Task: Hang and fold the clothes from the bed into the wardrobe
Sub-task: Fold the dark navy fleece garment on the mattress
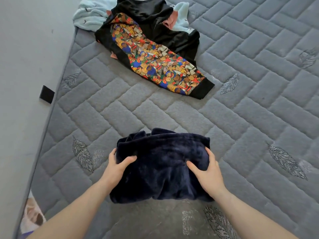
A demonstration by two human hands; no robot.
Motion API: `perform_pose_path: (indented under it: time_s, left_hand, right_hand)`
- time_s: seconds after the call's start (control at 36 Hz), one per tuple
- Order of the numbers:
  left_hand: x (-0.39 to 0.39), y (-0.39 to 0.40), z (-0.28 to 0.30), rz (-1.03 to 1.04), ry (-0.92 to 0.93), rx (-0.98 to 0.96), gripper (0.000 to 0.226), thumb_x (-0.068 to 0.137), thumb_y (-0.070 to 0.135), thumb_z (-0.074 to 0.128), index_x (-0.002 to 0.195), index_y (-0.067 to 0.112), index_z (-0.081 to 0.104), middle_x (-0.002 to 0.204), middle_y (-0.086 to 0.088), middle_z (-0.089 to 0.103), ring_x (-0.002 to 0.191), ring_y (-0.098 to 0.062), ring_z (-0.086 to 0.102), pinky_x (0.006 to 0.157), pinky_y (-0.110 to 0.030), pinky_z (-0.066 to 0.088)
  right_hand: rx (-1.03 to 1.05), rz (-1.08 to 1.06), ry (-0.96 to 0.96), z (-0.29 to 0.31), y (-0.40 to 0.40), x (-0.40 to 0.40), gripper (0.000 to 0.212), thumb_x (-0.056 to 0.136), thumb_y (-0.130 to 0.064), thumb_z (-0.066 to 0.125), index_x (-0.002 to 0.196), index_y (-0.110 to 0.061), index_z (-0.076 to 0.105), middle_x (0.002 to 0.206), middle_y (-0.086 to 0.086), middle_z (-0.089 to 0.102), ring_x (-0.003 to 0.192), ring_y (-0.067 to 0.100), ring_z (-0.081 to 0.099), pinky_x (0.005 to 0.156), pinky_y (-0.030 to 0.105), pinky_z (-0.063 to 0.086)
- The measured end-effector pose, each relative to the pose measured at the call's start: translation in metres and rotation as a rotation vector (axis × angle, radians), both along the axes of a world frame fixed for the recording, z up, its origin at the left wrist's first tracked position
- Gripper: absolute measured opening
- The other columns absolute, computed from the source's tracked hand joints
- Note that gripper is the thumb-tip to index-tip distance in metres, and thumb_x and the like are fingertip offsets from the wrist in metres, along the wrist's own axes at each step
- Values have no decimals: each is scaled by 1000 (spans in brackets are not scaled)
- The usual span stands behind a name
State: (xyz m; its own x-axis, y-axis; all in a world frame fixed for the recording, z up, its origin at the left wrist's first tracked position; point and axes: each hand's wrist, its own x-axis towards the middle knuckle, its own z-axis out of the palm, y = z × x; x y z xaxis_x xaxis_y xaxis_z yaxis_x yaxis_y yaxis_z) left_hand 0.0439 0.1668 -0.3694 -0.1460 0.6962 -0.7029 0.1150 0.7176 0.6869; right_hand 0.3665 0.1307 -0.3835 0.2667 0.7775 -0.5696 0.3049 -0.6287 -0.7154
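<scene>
While a heap of unsorted clothes lies at the far end of the bed (241, 104), one navy fleece garment (162, 163) sits near the front edge, already gathered into a thick folded bundle. Judging from this, the task is early to midway: one piece folded and apparently ready to carry, none visibly put away, wardrobe not in view. Left in the heap: a black garment with teddy-bear print sleeve (155, 61), stretched out toward the middle of the mattress; a pale blue fleece piece (89, 14) under it at the far left; a bit of pink fabric (170, 23) showing between them. Left hand (117, 167) grips the bundle's left edge, thumb on top of the pile, fingers tucked round the side. Right hand (207, 171) mirrors it on the right edge, thumb pressed onto the top, fingers wrapped round the flank. Both forearms reach in from the bottom of the view, roughly symmetrical, converging on the bundle. Bundle rests on the mattress or barely off it; cannot tell which.
</scene>
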Motion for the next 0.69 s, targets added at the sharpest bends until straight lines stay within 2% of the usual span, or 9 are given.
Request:
perform_pose_path:
  time_s: [0.08, 0.17, 0.25, 0.31, 0.39, 0.44, 0.58, 0.64, 0.69]
  left_hand:
    - [1, -5, 1, -6, -8, -5, 109, 52, 57, 90, 146, 33, 39, 130, 9, 63, 115, -13, 65, 105, -45, 50]
    - [4, -14, 3, -43, 17, 1, 111, 51, 67, 91, 144, 35, 41, 125, 19, 64, 113, -6, 65, 106, -41, 50]
    - [7, -18, 3, -53, 36, 4, 108, 51, 72, 90, 142, 34, 47, 119, 21, 69, 109, -4, 68, 104, -39, 50]
    - [9, -15, 1, -35, 67, -3, 102, 53, 76, 87, 139, 33, 51, 120, 17, 71, 110, -9, 69, 106, -42, 50]
    - [11, -7, -4, -29, 126, -35, 95, 54, 84, 79, 133, 38, 55, 118, 16, 71, 109, -12, 69, 105, -44, 49]
    - [12, -2, -6, -38, 139, -45, 94, 53, 87, 77, 132, 39, 56, 117, 16, 72, 107, -13, 69, 104, -44, 50]
    - [13, 4, -10, -12, 172, -73, 92, 47, 91, 75, 122, 43, 53, 108, 21, 70, 99, -10, 69, 95, -40, 53]
    - [12, 2, -11, 8, 150, -57, 89, 45, 90, 77, 118, 45, 52, 101, 22, 72, 95, -7, 70, 90, -38, 55]
    - [11, -1, -11, 23, 114, -20, 87, 44, 88, 79, 116, 45, 52, 98, 28, 71, 90, -2, 72, 82, -32, 55]
  right_hand:
    - [-14, -33, 59, -2, -4, 0, 97, 59, -76, 81, 140, -59, 31, 131, -24, 56, 120, 6, 56, 101, 32, 45]
    - [-64, -56, 110, 0, -11, 0, 97, 55, -78, 81, 136, -64, 32, 116, -34, 58, 114, 7, 60, 94, 30, 46]
    - [-73, -52, 123, 4, -15, -1, 99, 54, -80, 80, 138, -63, 30, 124, -25, 61, 116, 10, 59, 94, 31, 46]
    - [-66, -22, 94, 6, -14, -4, 103, 55, -81, 78, 142, -60, 28, 135, -17, 54, 119, 9, 55, 98, 32, 43]
    - [-46, 53, -161, 9, -9, -10, 104, 62, -81, 70, 150, -54, 21, 147, -6, 29, 134, 20, 39, 112, 41, 35]
    - [83, 102, -371, 16, 2, -17, 103, 66, -79, 65, 153, -47, 21, 155, -7, 20, 143, 24, 25, 118, 48, 27]
    - [452, 374, -470, 35, 47, -53, 94, 76, -74, 59, 155, -37, 26, 161, -10, 26, 150, 15, 21, 124, 48, 20]
    - [457, 530, -487, 39, 70, -74, 93, 78, -77, 52, 157, -36, 23, 162, -12, 26, 153, 14, 15, 126, 50, 9]
    - [350, 682, -425, 40, 93, -92, 94, 77, -84, 47, 156, -39, 24, 158, -15, 37, 151, 13, 22, 126, 50, 2]
